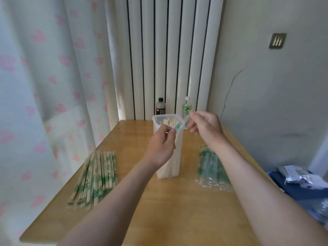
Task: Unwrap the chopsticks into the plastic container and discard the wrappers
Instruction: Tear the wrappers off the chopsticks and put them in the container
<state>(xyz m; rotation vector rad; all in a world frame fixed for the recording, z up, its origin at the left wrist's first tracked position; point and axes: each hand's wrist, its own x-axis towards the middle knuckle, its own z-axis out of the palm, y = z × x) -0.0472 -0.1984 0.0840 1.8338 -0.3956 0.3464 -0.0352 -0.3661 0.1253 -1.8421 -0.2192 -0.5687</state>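
A tall clear plastic container [178,148] stands mid-table with bare chopsticks [168,122] inside. My left hand [160,146] is in front of its rim and pinches the end of a pair of chopsticks still partly in a clear green-printed wrapper [179,126]. My right hand [206,129] is right of the rim and pinches the wrapper's other end, which stretches between the two hands. A pile of wrapped chopsticks [95,176] lies on the left of the table. Empty wrappers [211,167] lie heaped on the right, partly under my right forearm.
The wooden table [177,210] stands against a white radiator [166,55]. A dark bottle [160,107] and a clear bottle with a green label [186,108] stand behind the container. A curtain [44,86] hangs at the left. Blue cloth and bags [300,181] lie at the right.
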